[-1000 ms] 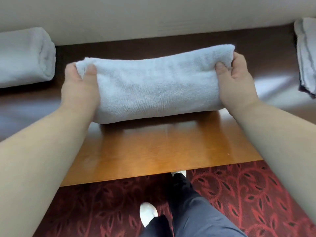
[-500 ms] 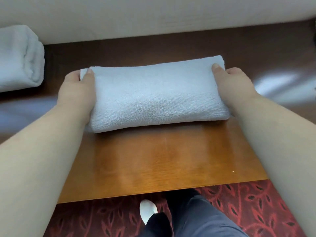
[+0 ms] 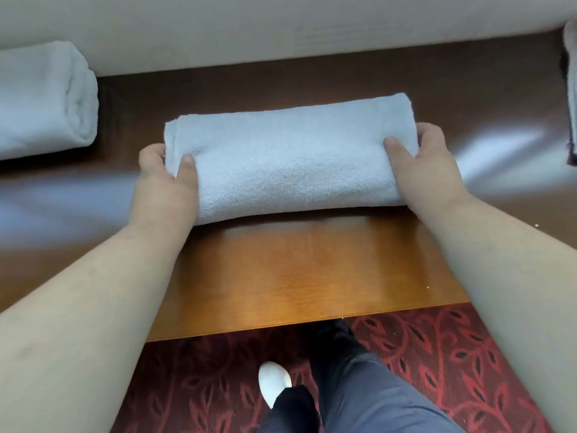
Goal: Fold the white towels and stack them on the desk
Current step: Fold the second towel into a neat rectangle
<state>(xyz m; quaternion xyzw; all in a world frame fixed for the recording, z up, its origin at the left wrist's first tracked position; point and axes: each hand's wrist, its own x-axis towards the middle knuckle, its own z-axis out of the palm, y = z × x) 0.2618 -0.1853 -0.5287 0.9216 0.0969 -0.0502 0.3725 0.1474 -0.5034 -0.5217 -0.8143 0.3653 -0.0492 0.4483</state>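
Observation:
A folded white towel point(image 3: 290, 157) lies across the middle of the wooden desk point(image 3: 296, 276). My left hand point(image 3: 165, 182) grips its left end, thumb on top and fingers hidden underneath. My right hand point(image 3: 421, 164) grips the right end the same way. A second folded white towel point(image 3: 43, 98) sits at the desk's far left. At the right edge of the view, part of another white towel point(image 3: 571, 89) shows.
A cream wall point(image 3: 281, 26) runs along the back of the desk. The desk's front edge point(image 3: 296, 323) is near my legs. Below it are a red patterned carpet point(image 3: 452, 354), grey trousers and a white shoe point(image 3: 274, 382).
Both hands lowered the towel onto the desk, then shifted their grip from the far corners to the middle of its ends. The view swung back to the right.

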